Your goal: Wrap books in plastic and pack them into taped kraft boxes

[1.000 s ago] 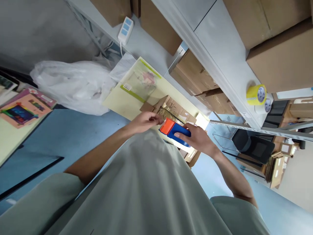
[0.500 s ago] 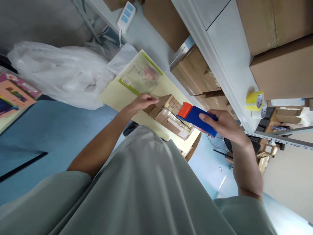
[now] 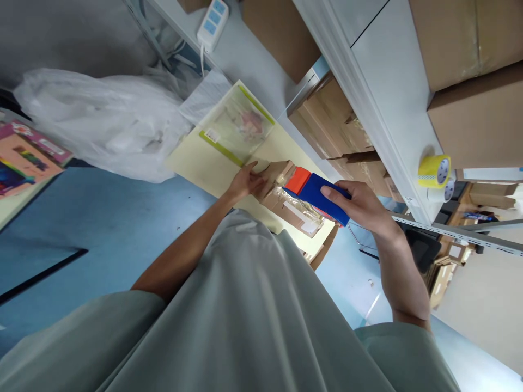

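Observation:
A small brown cardboard box [image 3: 292, 209] with clear tape and a white label lies on the pale yellow tabletop [image 3: 196, 163]. At its left end is my left hand [image 3: 245, 182], its fingers spread around the end of the box and against it. My right hand [image 3: 359, 204] grips a blue tape dispenser [image 3: 324, 197] with an orange-red front piece. The dispenser's front hangs over the box and hides part of its top; whether it touches the box I cannot tell.
Beyond the box lies a clear plastic packet [image 3: 241, 125] with green edges. White plastic wrap [image 3: 102, 120] bulges at the left. A shelf [image 3: 392, 109] at the right bears large cartons and a yellow tape roll [image 3: 435, 170]. A power strip [image 3: 213, 24] sits at the back.
My right hand has moved the tape dispenser left, further over the box. My left hand has shifted slightly right and down, from a pinch near the box's end to fingers spread around it.

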Motion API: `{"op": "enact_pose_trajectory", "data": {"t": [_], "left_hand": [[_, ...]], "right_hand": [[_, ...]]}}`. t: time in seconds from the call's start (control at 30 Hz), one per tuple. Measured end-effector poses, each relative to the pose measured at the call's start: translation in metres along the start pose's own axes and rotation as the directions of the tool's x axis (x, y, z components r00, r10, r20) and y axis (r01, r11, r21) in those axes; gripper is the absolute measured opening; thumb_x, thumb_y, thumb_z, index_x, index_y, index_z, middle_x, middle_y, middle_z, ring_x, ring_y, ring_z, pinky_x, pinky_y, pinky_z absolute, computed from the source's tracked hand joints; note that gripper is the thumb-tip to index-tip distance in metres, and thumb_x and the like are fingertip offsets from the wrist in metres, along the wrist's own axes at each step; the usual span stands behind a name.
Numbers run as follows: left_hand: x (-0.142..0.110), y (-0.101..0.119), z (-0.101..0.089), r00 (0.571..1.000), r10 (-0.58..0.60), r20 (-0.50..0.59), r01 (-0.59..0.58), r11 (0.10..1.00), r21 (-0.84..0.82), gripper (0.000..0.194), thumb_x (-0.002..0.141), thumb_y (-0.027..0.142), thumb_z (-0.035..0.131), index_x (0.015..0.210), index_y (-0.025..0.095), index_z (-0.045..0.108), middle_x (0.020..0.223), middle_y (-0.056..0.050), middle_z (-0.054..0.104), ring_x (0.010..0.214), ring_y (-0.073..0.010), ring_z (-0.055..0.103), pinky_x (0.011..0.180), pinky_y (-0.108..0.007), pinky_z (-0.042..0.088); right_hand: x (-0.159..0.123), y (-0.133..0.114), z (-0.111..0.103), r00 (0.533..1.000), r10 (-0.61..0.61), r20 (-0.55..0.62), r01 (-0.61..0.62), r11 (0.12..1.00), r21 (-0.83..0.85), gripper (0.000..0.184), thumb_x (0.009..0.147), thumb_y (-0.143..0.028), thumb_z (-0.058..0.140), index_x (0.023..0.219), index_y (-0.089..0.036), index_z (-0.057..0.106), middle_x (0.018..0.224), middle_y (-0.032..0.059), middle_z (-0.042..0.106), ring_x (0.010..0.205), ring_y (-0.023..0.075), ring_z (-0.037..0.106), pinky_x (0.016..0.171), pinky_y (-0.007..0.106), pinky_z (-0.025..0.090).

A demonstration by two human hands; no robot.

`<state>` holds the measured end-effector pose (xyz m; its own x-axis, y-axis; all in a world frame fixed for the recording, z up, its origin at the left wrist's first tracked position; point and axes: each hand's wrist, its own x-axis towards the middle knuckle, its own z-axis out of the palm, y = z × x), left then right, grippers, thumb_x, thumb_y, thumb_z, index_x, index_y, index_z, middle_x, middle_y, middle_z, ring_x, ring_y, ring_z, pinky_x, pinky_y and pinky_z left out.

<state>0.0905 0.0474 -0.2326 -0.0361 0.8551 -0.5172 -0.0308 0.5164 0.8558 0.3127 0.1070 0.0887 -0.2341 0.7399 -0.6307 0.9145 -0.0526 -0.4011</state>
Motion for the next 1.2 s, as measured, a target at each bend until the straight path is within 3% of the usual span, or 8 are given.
{"op": "enact_pose_trajectory", "data": {"t": [0.1,0.17,0.3,0.43,0.57,0.77,1.0,1.2], "left_hand": [[-0.017,0.002,-0.004,1.000,0.024,-0.015,-0.024,0.999,-0.023,0.083,0.079,0.051,0.089,0.149,0.012,0.065,0.108,-0.011,0.074,0.086,-0.0204,0.067,0.085,-0.037,0.058],[-0.033,0.013,-0.007,0.992,0.124,0.027,-0.124,0.992,-0.022,0.075,0.083,0.054,0.086,0.146,0.016,0.069,0.118,-0.012,0.072,0.095,-0.0206,0.069,0.093,-0.038,0.059],[-0.054,0.043,-0.003,0.931,0.345,0.120,-0.362,0.913,0.186,0.078,0.080,0.052,0.091,0.151,0.027,0.070,0.131,-0.011,0.065,0.110,-0.0250,0.068,0.106,-0.042,0.057],[-0.050,0.052,0.006,0.887,0.403,0.224,-0.458,0.829,0.322,0.063,0.090,0.041,0.082,0.151,0.025,0.072,0.125,-0.010,0.061,0.103,-0.0228,0.066,0.104,-0.041,0.058],[-0.044,0.048,0.005,0.864,0.418,0.280,-0.496,0.800,0.337,0.063,0.094,0.037,0.080,0.154,0.024,0.068,0.120,-0.009,0.059,0.099,-0.0202,0.065,0.100,-0.037,0.059],[-0.051,0.048,0.001,0.862,0.410,0.298,-0.501,0.774,0.388,0.070,0.100,0.038,0.077,0.166,0.029,0.056,0.126,-0.009,0.061,0.111,-0.0211,0.065,0.103,-0.036,0.060],[-0.052,0.048,-0.004,0.827,0.447,0.342,-0.562,0.697,0.447,0.047,0.105,0.044,0.073,0.149,0.028,0.072,0.143,-0.012,0.061,0.120,-0.0233,0.070,0.109,-0.041,0.063],[-0.051,0.060,0.001,0.847,0.445,0.292,-0.532,0.711,0.460,0.055,0.099,0.056,0.077,0.142,0.022,0.074,0.136,-0.013,0.071,0.116,-0.0238,0.075,0.104,-0.038,0.064]], "right_hand": [[-0.002,0.007,-0.002,1.000,-0.010,-0.005,0.010,1.000,0.003,0.075,0.091,-0.095,0.059,0.072,-0.023,0.061,0.062,-0.0010,0.053,0.059,0.0151,0.049,0.053,0.030,0.031],[-0.003,0.011,-0.003,1.000,-0.013,0.003,0.013,1.000,0.008,0.075,0.092,-0.095,0.058,0.073,-0.023,0.061,0.062,-0.0008,0.054,0.059,0.0153,0.050,0.053,0.031,0.031],[-0.005,0.016,-0.001,1.000,-0.024,0.016,0.024,1.000,0.006,0.074,0.094,-0.094,0.056,0.075,-0.023,0.063,0.062,-0.0002,0.057,0.058,0.0154,0.051,0.053,0.031,0.031],[-0.010,0.020,0.003,0.999,-0.046,0.000,0.046,0.998,-0.041,0.072,0.097,-0.091,0.055,0.074,-0.023,0.062,0.063,0.0003,0.058,0.058,0.0154,0.051,0.055,0.032,0.030],[-0.015,0.034,0.008,0.999,-0.045,0.000,0.044,0.996,-0.082,0.070,0.099,-0.088,0.055,0.076,-0.023,0.064,0.067,0.0018,0.063,0.060,0.0169,0.055,0.057,0.032,0.032],[-0.014,0.074,0.029,0.999,0.036,-0.032,-0.039,0.996,-0.080,0.065,0.101,-0.084,0.057,0.081,-0.024,0.070,0.064,0.0030,0.065,0.058,0.0198,0.060,0.057,0.033,0.035],[0.008,0.106,0.065,0.991,0.128,0.028,-0.125,0.989,-0.084,0.060,0.102,-0.077,0.060,0.075,-0.024,0.065,0.065,0.0038,0.067,0.059,0.0205,0.062,0.058,0.033,0.039],[0.021,0.117,0.080,0.998,0.068,0.007,-0.068,0.998,0.015,0.044,0.105,-0.063,0.065,0.090,-0.024,0.077,0.067,0.0043,0.070,0.068,0.0239,0.069,0.063,0.034,0.045]]}}
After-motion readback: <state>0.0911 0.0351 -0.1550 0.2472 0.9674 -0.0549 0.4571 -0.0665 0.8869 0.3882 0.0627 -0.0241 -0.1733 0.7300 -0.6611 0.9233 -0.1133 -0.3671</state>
